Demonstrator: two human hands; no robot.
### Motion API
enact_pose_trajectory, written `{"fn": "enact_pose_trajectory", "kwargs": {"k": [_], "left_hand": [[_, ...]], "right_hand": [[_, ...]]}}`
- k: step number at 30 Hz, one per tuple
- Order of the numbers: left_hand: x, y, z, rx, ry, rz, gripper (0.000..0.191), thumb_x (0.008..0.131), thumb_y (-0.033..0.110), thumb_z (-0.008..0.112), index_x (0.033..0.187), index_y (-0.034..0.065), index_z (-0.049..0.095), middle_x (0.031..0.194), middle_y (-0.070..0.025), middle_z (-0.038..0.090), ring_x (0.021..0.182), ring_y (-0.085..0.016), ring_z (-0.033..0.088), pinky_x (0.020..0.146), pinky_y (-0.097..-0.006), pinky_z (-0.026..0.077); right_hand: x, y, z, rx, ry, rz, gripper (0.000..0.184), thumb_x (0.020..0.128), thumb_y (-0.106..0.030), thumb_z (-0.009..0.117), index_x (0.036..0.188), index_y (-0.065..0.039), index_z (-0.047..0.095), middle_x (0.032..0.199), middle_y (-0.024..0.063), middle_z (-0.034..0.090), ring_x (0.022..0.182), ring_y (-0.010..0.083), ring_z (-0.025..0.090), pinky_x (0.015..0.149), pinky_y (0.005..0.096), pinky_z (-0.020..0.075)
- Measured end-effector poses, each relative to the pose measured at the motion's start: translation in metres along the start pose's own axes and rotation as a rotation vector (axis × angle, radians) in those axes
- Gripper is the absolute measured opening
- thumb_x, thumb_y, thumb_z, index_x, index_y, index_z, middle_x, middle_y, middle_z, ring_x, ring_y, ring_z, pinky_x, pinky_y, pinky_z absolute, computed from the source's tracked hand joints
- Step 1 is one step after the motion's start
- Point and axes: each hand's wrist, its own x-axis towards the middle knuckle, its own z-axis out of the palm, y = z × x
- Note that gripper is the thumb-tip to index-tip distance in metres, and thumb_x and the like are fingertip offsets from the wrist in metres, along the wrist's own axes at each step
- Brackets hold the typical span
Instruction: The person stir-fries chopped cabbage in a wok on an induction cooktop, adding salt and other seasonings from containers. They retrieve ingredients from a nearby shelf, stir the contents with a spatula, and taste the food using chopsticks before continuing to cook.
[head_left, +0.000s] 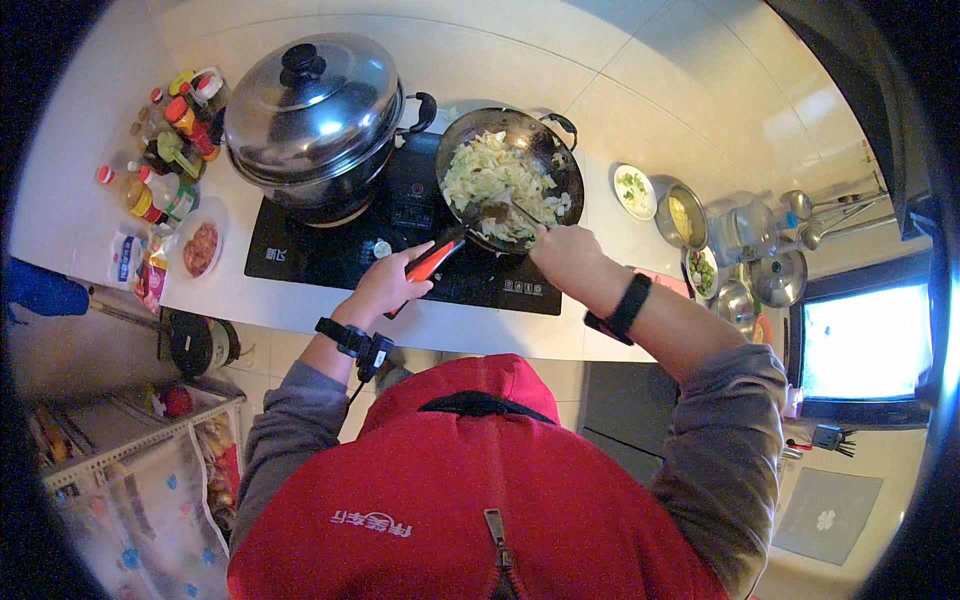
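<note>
A dark wok (568, 176) rests on the right side of a black two-burner cooktop (337, 256), tilted a little toward me. Chopped cabbage (499, 176) fills much of it. My left hand (390, 281) grips the wok's red and black handle (431, 262). In my right hand (574, 259) is the handle of a spatula (523, 211), whose blade lies partly hidden among the cabbage. On the left burner stands a large steel pot under a domed lid (315, 105) with a black knob. Both wrists wear black bands.
Left of the pot stand several sauce bottles (161, 191) and a plate of raw ground meat (201, 247). To the right are a bowl of chopped scallion and garlic (634, 191), a metal bowl (681, 214), a bowl of green and red pieces (701, 271) and a clear plastic jug (746, 229).
</note>
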Motion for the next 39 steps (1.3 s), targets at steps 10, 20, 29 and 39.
{"fn": "enact_pose_trajectory", "kwargs": {"k": [10,20,29,39], "left_hand": [[-0.001,0.003,-0.002,0.042,0.04,0.023,0.071,0.076,0.024,0.073,0.141,0.0205,0.046,0.095,-0.015,0.069,0.081,-0.027,0.066,0.077,-0.036,0.05],[0.002,-0.001,0.001,0.049,0.056,0.047,0.072,0.075,0.025,0.074,0.141,0.0182,0.047,0.093,-0.015,0.068,0.08,-0.028,0.064,0.078,-0.0357,0.049],[0.003,-0.009,0.005,0.039,0.068,0.095,0.072,0.076,0.026,0.073,0.142,0.019,0.045,0.099,-0.0157,0.068,0.085,-0.028,0.065,0.081,-0.0365,0.049],[0.001,-0.002,0.001,0.032,0.054,0.055,0.07,0.076,0.026,0.074,0.14,0.0175,0.047,0.1,-0.0159,0.068,0.087,-0.027,0.065,0.081,-0.0361,0.049]], "right_hand": [[-0.008,-0.006,0.02,0.017,0.097,0.078,0.026,0.087,-0.009,0.054,0.107,0.007,0.059,0.064,0.0111,0.064,0.058,0.0268,0.067,0.046,0.0375,0.0522],[-0.023,-0.025,0.035,0.197,-0.039,0.272,0.033,0.085,-0.008,0.054,0.113,0.008,0.056,0.069,0.0146,0.066,0.061,0.0293,0.068,0.049,0.0407,0.0537],[-0.03,-0.01,0.034,0.376,0.087,0.225,0.033,0.088,-0.009,0.051,0.119,0.0,0.056,0.081,0.0186,0.068,0.074,0.0354,0.068,0.06,0.0442,0.0555],[-0.022,0.039,0.051,0.627,0.317,0.438,0.048,0.072,-0.008,0.065,0.119,-0.017,0.065,0.101,0.0164,0.068,0.09,0.0359,0.066,0.082,0.0444,0.0538]]}}
